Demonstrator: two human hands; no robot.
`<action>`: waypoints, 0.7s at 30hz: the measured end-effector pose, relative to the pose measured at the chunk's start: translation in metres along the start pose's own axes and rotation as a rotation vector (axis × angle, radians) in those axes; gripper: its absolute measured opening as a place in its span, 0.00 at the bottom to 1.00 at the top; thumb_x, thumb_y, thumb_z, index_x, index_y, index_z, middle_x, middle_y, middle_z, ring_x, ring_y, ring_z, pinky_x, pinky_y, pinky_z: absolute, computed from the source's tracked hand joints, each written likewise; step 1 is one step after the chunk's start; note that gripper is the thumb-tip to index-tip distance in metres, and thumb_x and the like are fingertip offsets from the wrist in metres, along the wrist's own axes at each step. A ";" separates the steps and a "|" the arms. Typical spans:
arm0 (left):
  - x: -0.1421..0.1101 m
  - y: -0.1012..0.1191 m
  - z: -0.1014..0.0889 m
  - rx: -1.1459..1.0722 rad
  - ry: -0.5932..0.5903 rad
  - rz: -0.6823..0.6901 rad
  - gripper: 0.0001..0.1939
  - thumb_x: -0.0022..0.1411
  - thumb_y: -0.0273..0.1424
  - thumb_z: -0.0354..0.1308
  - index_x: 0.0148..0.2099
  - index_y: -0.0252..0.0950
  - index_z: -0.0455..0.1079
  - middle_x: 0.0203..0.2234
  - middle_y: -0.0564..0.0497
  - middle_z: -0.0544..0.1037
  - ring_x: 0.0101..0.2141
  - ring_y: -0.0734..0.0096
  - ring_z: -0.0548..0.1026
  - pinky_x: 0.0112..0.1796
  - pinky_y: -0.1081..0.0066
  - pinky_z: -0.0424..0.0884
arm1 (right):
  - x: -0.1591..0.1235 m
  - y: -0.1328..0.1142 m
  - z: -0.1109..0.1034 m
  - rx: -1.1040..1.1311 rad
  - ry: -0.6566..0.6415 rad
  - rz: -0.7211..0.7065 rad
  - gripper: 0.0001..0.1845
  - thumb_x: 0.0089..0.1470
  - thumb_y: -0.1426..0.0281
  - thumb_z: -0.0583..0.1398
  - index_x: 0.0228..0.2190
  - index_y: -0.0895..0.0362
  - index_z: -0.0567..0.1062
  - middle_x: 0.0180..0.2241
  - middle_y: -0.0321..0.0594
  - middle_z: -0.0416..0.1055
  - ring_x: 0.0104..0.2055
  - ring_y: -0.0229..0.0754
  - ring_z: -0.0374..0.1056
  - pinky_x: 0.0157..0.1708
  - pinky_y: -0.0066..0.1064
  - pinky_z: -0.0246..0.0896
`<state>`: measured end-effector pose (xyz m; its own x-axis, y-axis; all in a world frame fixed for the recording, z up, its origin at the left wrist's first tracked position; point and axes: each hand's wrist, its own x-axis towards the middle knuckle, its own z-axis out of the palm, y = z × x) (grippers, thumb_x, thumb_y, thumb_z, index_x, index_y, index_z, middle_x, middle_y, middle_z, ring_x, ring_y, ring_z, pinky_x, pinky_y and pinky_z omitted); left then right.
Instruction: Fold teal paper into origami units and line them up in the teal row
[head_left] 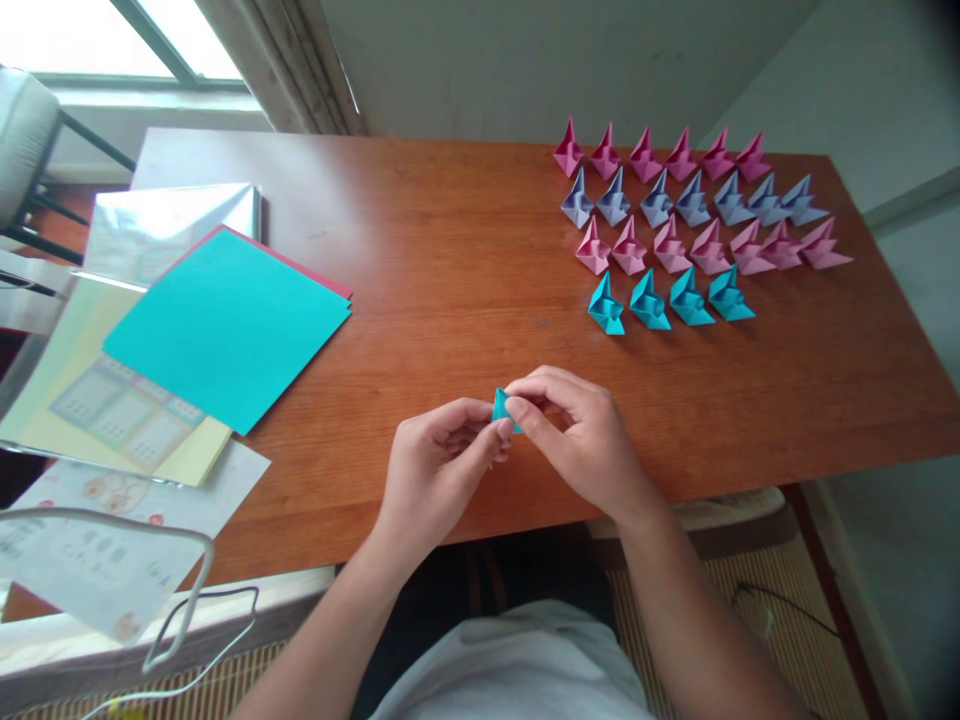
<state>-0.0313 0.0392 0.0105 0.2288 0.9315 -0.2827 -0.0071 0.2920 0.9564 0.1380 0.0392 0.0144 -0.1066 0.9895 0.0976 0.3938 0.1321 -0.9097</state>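
A small folded piece of turquoise paper [499, 404] is pinched between my two hands, just above the front part of the table. My left hand [439, 465] grips its lower left side with thumb and fingers. From the right, my right hand [577, 430] has thumb and forefinger closed on its upper edge. Fingers cover much of the paper, so its full shape is hidden. Beyond my hands stands a row of several turquoise origami pieces [688, 298], each with pointed tips.
Behind the turquoise row are rows of pink [672, 245], lavender [691, 200] and magenta origami pieces [643, 156]. Turquoise paper sheets [229, 325] lie at the left over a yellow packet [199, 455]. A printed sheet [90, 555] and a white cable [206, 560] are at the lower left.
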 end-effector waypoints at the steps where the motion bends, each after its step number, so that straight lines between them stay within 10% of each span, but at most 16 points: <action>1: 0.000 0.000 0.000 -0.007 0.006 -0.004 0.11 0.59 0.37 0.71 0.35 0.33 0.79 0.24 0.51 0.80 0.25 0.74 0.77 0.27 0.78 0.73 | -0.001 0.000 0.000 0.009 0.003 0.005 0.07 0.64 0.67 0.60 0.35 0.54 0.78 0.33 0.37 0.77 0.36 0.39 0.73 0.34 0.30 0.66; 21: 0.004 0.005 -0.012 -0.173 -0.142 -0.111 0.08 0.58 0.31 0.72 0.40 0.34 0.81 0.29 0.51 0.84 0.29 0.76 0.80 0.32 0.82 0.77 | -0.006 0.001 0.004 0.004 0.034 0.001 0.08 0.65 0.67 0.60 0.36 0.55 0.80 0.33 0.37 0.76 0.36 0.38 0.72 0.35 0.30 0.64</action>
<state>-0.0425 0.0473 0.0135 0.3719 0.8554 -0.3605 -0.1379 0.4349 0.8898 0.1355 0.0332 0.0114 -0.0750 0.9911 0.1101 0.3900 0.1307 -0.9115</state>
